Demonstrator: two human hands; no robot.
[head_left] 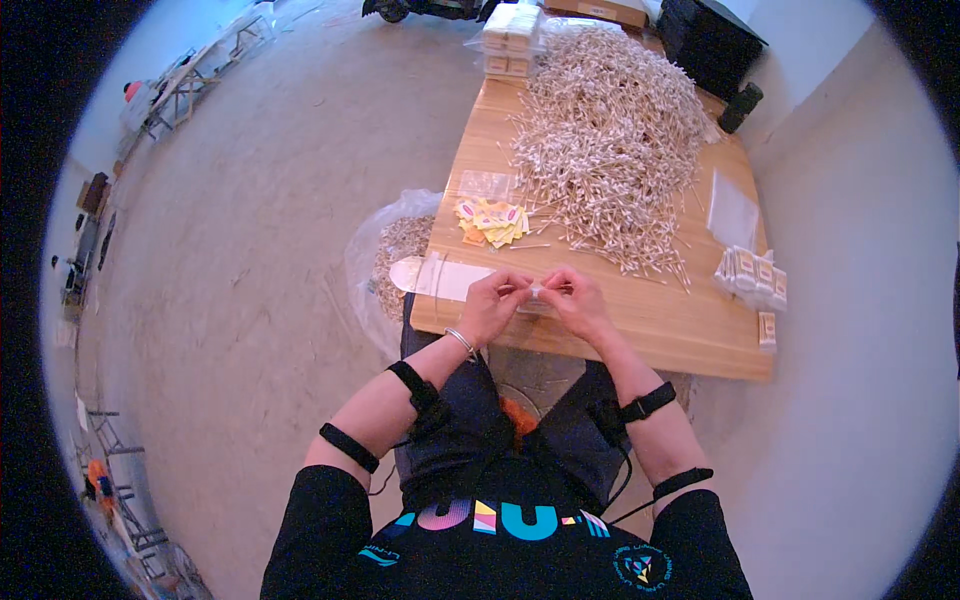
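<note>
At the near edge of the wooden table, my left hand (493, 306) and my right hand (577, 303) meet with fingertips pinched. Between them is a small clear plastic bag (535, 306), mostly covered by the fingers; its contents are too small to make out. Beside my left hand lies a long white strip (462, 281) with a rounded end past the table's left edge. Beyond the hands rises a large heap of cotton swabs (615, 140). Several yellow and orange paper cards (492, 222) are piled left of the heap.
Filled small packs (752, 274) line the table's (670, 330) right edge, near a stack of clear bags (733, 210). White packs (510, 42) stand at the far left corner, a black bin (706, 45) at the far right. A plastic sack of swabs (397, 262) sits left of the table.
</note>
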